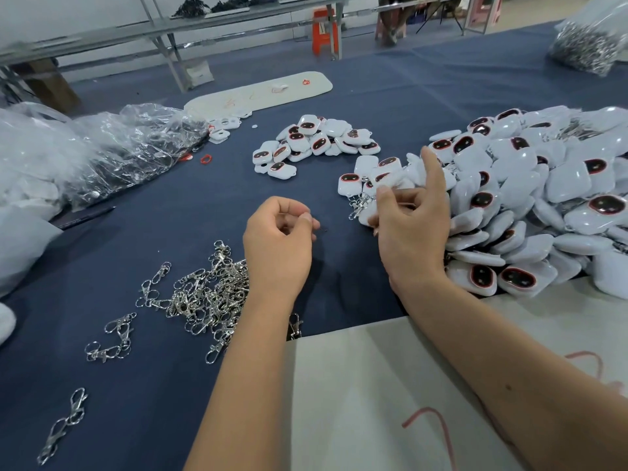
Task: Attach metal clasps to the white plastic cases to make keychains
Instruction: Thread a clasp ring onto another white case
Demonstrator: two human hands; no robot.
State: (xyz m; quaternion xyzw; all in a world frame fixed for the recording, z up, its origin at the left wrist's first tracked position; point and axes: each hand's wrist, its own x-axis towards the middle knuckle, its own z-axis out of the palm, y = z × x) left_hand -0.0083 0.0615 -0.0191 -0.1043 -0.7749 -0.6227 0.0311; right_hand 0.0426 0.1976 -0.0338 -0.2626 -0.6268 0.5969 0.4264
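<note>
Hands meet mid-frame over the blue desk (153,385). The left hand (277,248) is curled, grip holding nothing seen. The right hand (413,226) pinches a white case (370,215) with clasp. Loose clasps (204,300) lie lower left; the case pile (543,205) sits right.

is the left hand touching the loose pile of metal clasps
Cannot tell. In the head view the left hand sits in front of the clasp pile, overlapping its right edge; whether it rests on them or hovers above isn't shown.
</note>
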